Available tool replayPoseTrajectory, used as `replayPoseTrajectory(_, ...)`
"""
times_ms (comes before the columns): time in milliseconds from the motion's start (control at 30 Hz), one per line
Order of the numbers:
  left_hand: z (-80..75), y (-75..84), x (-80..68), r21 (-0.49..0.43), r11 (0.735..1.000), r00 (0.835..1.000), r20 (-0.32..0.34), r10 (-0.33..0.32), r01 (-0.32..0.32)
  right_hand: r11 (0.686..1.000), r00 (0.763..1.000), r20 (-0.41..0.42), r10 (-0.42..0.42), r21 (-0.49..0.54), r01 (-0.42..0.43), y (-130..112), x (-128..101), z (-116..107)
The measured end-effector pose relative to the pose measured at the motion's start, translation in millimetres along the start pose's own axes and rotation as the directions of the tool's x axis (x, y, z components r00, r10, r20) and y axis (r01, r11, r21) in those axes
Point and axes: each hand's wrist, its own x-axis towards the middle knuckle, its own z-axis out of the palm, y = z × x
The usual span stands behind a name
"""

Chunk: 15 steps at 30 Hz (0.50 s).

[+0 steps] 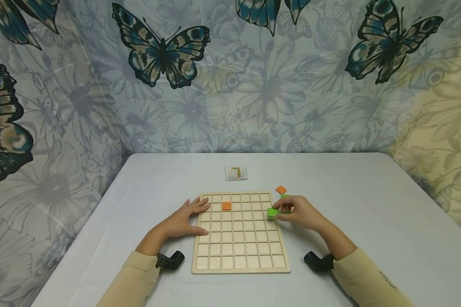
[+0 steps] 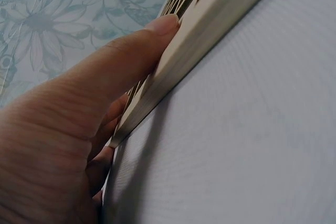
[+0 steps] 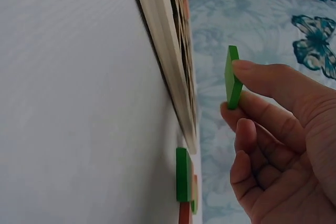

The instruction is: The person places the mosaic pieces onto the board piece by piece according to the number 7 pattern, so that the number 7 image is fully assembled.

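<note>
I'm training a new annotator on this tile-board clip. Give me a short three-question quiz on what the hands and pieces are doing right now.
1. True or false: the right hand pinches a green tile lifted clear of the table.
2. How many tiles already sit in the wooden grid board, and of what colour?
3. Multiple choice: the left hand is
A. holding an orange tile
B. resting with straight fingers on the board's left edge
C. touching the pattern card

Key
1. True: the right wrist view shows the tile between thumb and finger, in the air.
2. One, the orange tile.
3. B
</note>
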Motion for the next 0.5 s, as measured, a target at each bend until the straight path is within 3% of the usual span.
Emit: replayPoseTrajectory(500,-0.6,-0.5,0.5,0.006,1.0,1.0,0.004,0.006,-0.006,0.996,0.994,0.064,-0.084,0.039,0.082,-11.1,24.4,13.5)
